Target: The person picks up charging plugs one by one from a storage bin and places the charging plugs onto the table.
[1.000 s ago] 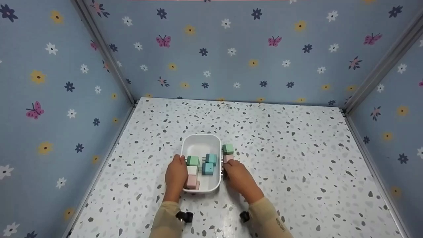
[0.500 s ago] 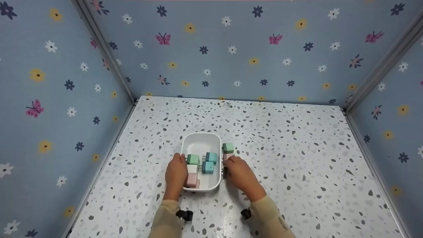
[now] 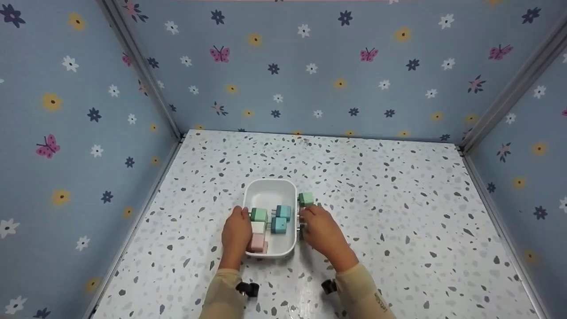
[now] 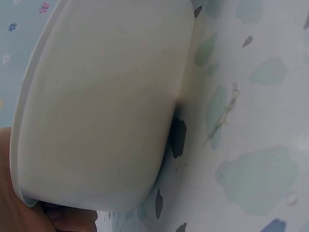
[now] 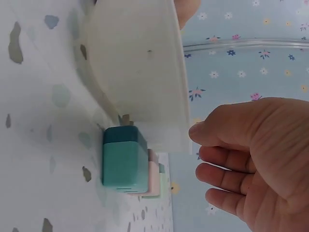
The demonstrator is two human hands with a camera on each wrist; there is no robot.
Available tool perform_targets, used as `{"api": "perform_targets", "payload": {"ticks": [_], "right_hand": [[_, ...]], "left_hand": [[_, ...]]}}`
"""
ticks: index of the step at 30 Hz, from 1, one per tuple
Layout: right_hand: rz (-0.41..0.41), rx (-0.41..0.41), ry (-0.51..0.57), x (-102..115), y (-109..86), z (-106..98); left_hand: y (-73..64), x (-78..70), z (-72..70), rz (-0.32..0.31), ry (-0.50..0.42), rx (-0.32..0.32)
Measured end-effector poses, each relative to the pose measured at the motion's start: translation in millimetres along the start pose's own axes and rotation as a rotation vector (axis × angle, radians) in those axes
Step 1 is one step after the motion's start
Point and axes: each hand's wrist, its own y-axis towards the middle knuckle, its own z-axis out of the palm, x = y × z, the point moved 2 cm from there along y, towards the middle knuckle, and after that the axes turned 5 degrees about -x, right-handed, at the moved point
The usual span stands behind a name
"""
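A white plastic tub (image 3: 270, 190) sits on the table, and my left hand (image 3: 236, 232) grips its left rim. In the left wrist view, fingers of that hand curl beneath the rim. Inside the tub lie cube-shaped plug chargers: a green charger (image 3: 259, 215), a white one, pink ones, and two blue chargers (image 3: 278, 225). Outside, along the right wall, a row holds a green charger (image 3: 305, 199), a pink charger (image 5: 153, 174) and a teal charger (image 5: 125, 162), prongs toward the tub. My right hand (image 3: 325, 232) is over this row, fingers loosely bent, holding nothing, thumb tip at the rim.
The white speckled table (image 3: 398, 212) extends around the tub on all sides. Blue flowered panels (image 3: 310, 57) stand at the back and both sides, joined by grey metal posts (image 3: 141, 71). A black strap mount (image 3: 248, 289) is on each forearm.
My right hand has moved slightly forward along the row, and its fingertips now cover more of the pink charger. The left hand and the tub stay in place.
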Motion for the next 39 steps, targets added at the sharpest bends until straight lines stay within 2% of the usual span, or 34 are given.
{"api": "perform_targets", "payload": {"ticks": [11, 17, 27, 35, 39], "right_hand": [[-0.055, -0.041, 0.037, 20.4, 1.1, -6.8], [-0.063, -0.012, 0.086, 32.8, 1.2, -5.6], [-0.136, 0.026, 0.068, 52.1, -0.6, 10.1], [-0.224, 0.021, -0.038, 67.2, -5.0, 29.3], [-0.219, 0.029, -0.015, 73.4, -4.5, 34.2]], "left_hand": [[-1.3, 0.2, 1.1, 0.026, 0.006, -0.026], [-1.9, 0.3, 0.7, 0.026, 0.001, -0.031], [-0.2, 3.0, 2.3, 0.022, -0.008, -0.030], [0.0, 3.3, 1.2, 0.028, -0.016, -0.013], [-0.5, 2.7, 0.2, 0.036, -0.014, -0.011]]}}
